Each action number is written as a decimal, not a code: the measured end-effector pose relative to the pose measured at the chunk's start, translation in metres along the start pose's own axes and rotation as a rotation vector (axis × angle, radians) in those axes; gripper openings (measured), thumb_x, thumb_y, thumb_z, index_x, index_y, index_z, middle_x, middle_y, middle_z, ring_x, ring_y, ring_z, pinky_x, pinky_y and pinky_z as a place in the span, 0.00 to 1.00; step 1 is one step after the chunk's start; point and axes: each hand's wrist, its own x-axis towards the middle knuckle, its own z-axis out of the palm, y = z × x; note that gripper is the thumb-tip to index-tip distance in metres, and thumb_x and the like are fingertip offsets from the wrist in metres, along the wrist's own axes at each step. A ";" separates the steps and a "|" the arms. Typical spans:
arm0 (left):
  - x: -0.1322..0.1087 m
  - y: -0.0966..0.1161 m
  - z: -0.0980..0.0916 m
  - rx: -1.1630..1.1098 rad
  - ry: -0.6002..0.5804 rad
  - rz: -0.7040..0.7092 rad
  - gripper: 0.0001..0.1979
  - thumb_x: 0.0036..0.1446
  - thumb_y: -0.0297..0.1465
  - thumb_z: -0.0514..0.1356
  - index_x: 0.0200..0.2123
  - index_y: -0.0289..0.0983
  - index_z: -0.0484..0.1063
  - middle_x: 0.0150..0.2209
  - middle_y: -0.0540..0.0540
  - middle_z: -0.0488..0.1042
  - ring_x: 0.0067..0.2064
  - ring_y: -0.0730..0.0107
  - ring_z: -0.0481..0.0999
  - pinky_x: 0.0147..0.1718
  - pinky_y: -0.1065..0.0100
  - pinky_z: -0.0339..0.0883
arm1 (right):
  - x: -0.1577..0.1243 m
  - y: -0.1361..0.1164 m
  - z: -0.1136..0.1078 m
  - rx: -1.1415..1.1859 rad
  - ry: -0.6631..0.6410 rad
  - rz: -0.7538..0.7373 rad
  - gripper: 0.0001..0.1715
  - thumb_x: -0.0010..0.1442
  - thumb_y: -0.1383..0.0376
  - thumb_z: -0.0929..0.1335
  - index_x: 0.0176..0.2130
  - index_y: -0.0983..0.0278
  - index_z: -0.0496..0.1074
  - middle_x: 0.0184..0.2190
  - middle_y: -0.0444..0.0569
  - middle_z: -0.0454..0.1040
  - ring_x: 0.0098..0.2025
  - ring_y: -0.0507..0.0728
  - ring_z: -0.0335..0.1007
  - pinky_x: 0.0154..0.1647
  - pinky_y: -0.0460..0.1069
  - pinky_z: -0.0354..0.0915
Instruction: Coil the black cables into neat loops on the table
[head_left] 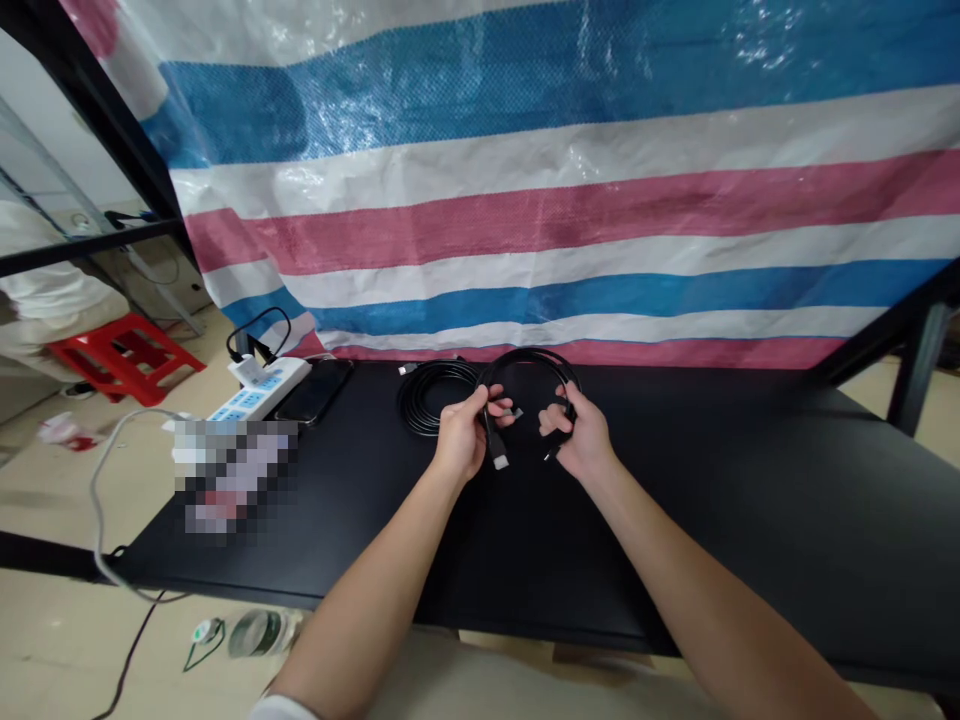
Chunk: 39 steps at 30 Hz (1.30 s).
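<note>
My left hand (463,432) and my right hand (581,432) both grip a looped black cable (529,358) above the black table (675,520). A metal-tipped plug (498,458) hangs from the cable just below my left hand. A thin cable end (551,453) shows near my right fingers. Left of my hands, a second coil of black cable (431,398) lies on the tabletop, with a small silver connector (407,369) at its far side. Neither hand touches that coil, though the held loop overlaps it in view.
A blue-and-white power strip (259,390) and a black phone (313,390) lie at the table's far left. A pixelated patch (234,475) hides something there. A striped tarp (525,180) hangs behind. A person (45,290) and a red stool (124,357) are at left.
</note>
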 end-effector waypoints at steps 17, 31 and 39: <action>0.039 0.036 -0.062 0.808 0.597 0.498 0.16 0.57 0.23 0.51 0.46 0.34 0.73 0.40 0.40 0.78 0.44 0.62 0.79 0.47 0.63 0.70 | 0.038 0.011 0.112 -1.822 -0.119 -0.114 0.21 0.61 0.70 0.58 0.50 0.75 0.67 0.45 0.68 0.74 0.49 0.64 0.72 0.47 0.54 0.61; 0.038 0.035 -0.068 1.401 0.574 0.367 0.17 0.56 0.24 0.52 0.45 0.34 0.77 0.46 0.35 0.75 0.47 0.58 0.75 0.49 0.63 0.66 | 0.048 0.022 0.093 -1.972 -0.280 -0.252 0.34 0.58 0.70 0.63 0.63 0.62 0.56 0.55 0.59 0.67 0.58 0.63 0.61 0.52 0.53 0.61; 0.034 0.028 -0.062 1.255 0.159 0.429 0.10 0.55 0.30 0.57 0.31 0.39 0.79 0.32 0.44 0.80 0.37 0.61 0.77 0.40 0.66 0.67 | 0.051 -0.006 0.029 -1.937 -0.159 -0.211 0.34 0.56 0.74 0.61 0.61 0.62 0.62 0.50 0.60 0.71 0.51 0.63 0.68 0.49 0.53 0.62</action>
